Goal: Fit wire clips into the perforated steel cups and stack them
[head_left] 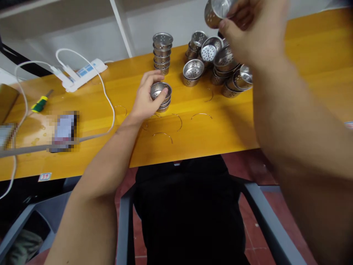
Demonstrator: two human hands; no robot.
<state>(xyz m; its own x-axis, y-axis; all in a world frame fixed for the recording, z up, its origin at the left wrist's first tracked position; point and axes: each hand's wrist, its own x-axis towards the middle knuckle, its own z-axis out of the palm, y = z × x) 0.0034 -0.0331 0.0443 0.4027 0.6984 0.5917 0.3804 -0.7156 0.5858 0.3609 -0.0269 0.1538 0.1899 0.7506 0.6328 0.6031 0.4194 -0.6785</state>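
Observation:
My left hand (149,95) is closed round a short stack of perforated metal cups (162,105) on the table, its thumb lying over the rim and its fingers behind. Raised above the back of the table, my right hand (245,29) grips a single perforated metal cup (213,16), tilted on its side. Just behind my left hand stands a taller upright stack of the same cups (162,51). Below my right hand lies a jumble of more cups (211,51), some nested and tipped. A pair of nested cups (193,71) stands at its near left side.
Several thin curved wires (202,114) lie on the yellow table (110,158). To the left are a white power strip (85,75) with a cable (103,88), a yellow-green screwdriver (40,104) and a blurred phone (64,129). Chair armrests (264,209) flank my lap.

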